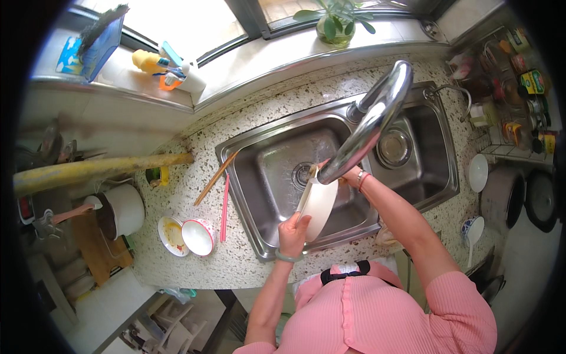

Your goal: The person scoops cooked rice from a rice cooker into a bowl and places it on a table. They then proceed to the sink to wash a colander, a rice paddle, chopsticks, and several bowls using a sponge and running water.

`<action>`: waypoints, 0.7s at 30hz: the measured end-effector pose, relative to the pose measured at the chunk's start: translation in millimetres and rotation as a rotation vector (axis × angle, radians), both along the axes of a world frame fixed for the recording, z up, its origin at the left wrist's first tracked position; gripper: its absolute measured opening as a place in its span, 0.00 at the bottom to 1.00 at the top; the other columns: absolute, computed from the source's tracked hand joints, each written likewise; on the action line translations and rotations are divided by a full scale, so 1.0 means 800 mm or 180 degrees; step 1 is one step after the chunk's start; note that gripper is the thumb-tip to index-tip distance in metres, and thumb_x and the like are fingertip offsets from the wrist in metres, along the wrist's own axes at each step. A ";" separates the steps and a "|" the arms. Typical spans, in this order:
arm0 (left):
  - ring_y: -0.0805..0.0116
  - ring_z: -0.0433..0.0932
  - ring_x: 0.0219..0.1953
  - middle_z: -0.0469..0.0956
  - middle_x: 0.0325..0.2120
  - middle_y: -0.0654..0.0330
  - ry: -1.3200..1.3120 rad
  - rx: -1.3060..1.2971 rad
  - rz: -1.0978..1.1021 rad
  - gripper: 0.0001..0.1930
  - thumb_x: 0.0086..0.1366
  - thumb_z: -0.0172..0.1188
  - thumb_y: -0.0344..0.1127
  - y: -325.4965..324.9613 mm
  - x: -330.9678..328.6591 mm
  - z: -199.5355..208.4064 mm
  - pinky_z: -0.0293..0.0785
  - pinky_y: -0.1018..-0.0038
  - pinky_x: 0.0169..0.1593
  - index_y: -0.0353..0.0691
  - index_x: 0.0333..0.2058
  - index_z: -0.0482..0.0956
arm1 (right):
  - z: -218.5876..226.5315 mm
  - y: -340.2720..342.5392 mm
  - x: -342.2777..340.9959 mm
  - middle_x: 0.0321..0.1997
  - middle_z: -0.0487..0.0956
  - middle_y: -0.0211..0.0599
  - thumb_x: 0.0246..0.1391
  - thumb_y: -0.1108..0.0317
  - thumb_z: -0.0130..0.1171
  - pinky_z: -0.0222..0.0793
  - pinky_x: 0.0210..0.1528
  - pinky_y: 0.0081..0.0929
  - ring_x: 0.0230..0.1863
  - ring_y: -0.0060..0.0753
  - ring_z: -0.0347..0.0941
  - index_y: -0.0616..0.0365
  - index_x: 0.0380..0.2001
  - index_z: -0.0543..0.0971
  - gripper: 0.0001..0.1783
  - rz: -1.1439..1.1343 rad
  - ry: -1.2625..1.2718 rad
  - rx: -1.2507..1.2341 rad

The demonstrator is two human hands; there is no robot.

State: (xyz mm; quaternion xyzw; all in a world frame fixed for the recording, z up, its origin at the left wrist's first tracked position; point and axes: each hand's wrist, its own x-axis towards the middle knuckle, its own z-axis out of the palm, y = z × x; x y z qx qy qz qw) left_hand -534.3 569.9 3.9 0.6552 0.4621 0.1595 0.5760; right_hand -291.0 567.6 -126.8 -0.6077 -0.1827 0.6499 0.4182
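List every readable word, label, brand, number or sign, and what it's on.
None legible enough to quote.
Green-and-yellow label, right-hand rack: marks too small to read.
Yellow label, same rack: too small and blurred.
Blue packet, windowsill: pattern blurred, no text made out.
Plate, red-rimmed bowl: no text seen.

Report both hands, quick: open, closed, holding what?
Left hand: closed on the white dish, near end.
Right hand: at its far end, partly hidden by faucet; grip unclear.
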 end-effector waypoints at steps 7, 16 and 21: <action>0.80 0.71 0.43 0.76 0.42 0.64 -0.0925 -0.2198 -0.0347 0.21 0.68 0.57 0.40 0.035 0.012 0.002 0.68 0.79 0.49 0.34 0.54 0.71 | 0.034 -0.012 0.004 0.29 0.81 0.38 0.53 0.60 0.55 0.71 0.35 0.27 0.31 0.29 0.77 0.61 0.34 0.80 0.15 -0.0504 -0.0876 0.0140; 0.79 0.72 0.39 0.77 0.38 0.65 -0.0655 -0.1335 0.0684 0.15 0.73 0.46 0.39 0.017 0.025 -0.057 0.69 0.80 0.45 0.35 0.46 0.76 | 0.149 -0.046 -0.112 0.46 0.73 0.40 0.49 0.70 0.60 0.69 0.47 0.38 0.43 0.46 0.70 0.58 0.40 0.76 0.13 0.0083 -0.3132 0.1585; 0.83 0.66 0.31 0.74 0.27 0.68 0.0224 -0.0261 0.1013 0.18 0.73 0.47 0.43 0.016 0.033 -0.021 0.67 0.82 0.36 0.33 0.35 0.79 | 0.165 -0.019 -0.113 0.37 0.76 0.37 0.51 0.66 0.60 0.72 0.41 0.37 0.40 0.44 0.73 0.57 0.36 0.78 0.10 0.0138 -0.3142 0.1467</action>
